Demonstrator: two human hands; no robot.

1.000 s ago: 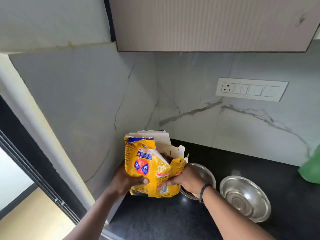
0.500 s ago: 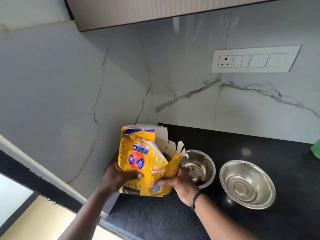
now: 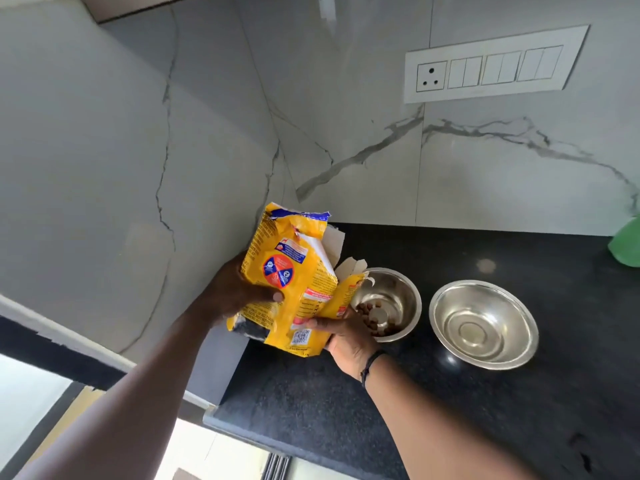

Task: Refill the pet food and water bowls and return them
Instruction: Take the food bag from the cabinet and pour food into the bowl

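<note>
A yellow pet food bag [image 3: 291,275] with a torn white top is held above the black counter [image 3: 346,393]. My left hand [image 3: 235,292] grips its left side. My right hand [image 3: 346,337] holds its lower right corner. The bag's open mouth tilts toward a small steel bowl [image 3: 398,296], which has some brown kibble [image 3: 374,317] in its bottom. A larger steel bowl [image 3: 485,323] stands empty just to the right of it.
Marble walls meet in a corner behind the bag. A white switch plate [image 3: 491,65] with a socket is on the back wall. A green object [image 3: 627,244] shows at the right edge. The counter's left edge [image 3: 221,410] drops off below my left arm.
The bag has tipped further right toward the small bowl, and more kibble now lies in that bowl. My view has dropped lower and closer to the counter.
</note>
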